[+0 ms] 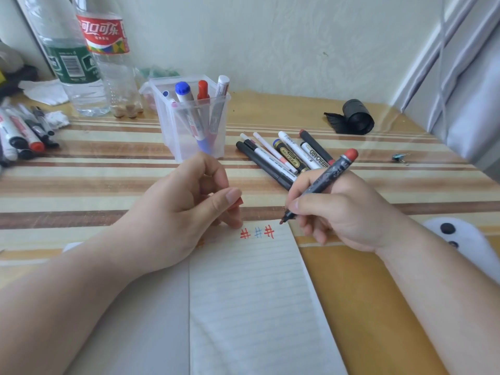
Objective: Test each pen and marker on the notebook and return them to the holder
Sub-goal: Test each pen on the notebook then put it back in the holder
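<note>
My right fingers (pixel 305 205) grip the marker (pixel 324 182) pen-style, tip poised beside the hash marks (pixel 257 233) on the notebook (pixel 257 293). My left fingers (pixel 227 197) pinch its cap (pixel 237 204), likely kept ready for recapping.

— The left hand (pixel 184 209)?
— Centre of frame, forearm entering from lower left. Thumb and curled fingers pinch a red cap (pixel 236 204).
— And the right hand (pixel 343 212)?
— Right of centre, forearm from lower right. Writing grip on a marker (pixel 326 180), tip pointing down-left. Both forearms bare.

Pale wall (pixel 284 41); striped table (pixel 108 182); daylight.
</note>
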The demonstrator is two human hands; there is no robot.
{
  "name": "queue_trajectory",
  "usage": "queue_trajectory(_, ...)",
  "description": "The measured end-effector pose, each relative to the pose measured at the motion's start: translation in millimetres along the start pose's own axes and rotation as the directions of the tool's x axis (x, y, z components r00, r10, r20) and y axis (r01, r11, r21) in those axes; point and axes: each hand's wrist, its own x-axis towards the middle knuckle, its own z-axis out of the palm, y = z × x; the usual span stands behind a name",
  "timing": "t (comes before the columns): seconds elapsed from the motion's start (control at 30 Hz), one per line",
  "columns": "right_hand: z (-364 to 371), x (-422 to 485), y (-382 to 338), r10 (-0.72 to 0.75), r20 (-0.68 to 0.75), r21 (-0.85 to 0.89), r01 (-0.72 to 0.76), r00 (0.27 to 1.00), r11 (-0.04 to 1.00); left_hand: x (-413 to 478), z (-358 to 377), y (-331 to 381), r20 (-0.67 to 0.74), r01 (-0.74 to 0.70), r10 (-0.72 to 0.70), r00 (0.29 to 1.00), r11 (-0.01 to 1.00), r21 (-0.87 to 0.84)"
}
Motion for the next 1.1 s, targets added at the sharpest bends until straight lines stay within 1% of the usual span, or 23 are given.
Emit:
queue_trajectory(0.07,-1,-1,1,-0.010,0.030,-0.016,0.010,0.999,1.000,0,0,0,-0.007,0.009,-0.009,1.000,1.000,0.003)
queue_trajectory(0.27,2,-2,-4,-0.030,0.049,-0.117,0.036,0.998,0.992,1,0,-1,-0.022,0.029,-0.029,0.999,1.000,-0.012)
queue_trajectory(0.43,5,-3,-8,-0.018,0.017,-0.178,0.021,1.000,0.984,1,0,-4,-0.031,0.015,-0.015,0.999,0.999,0.030)
queue_trajectory(0.7,6,-3,-10,0.004,0.012,-0.201,-0.002,1.000,0.980,0,0,-3,-0.035,0.012,-0.011,0.999,0.999,0.046)
queue_trajectory(0.87,6,-2,-9,0.033,-0.020,-0.223,-0.036,0.999,0.974,1,-2,-4,-0.038,0.006,-0.003,0.999,0.995,0.104)
queue_trajectory(1.0,6,-2,-9,0.071,-0.035,-0.180,-0.077,0.997,0.981,0,-2,-3,-0.033,0.002,0.002,0.999,0.992,0.127)
queue_trajectory(1.1,6,-5,-10,0.059,0.003,-0.165,-0.058,0.998,0.985,0,-1,-1,-0.034,0.005,-0.001,0.999,0.994,0.109)
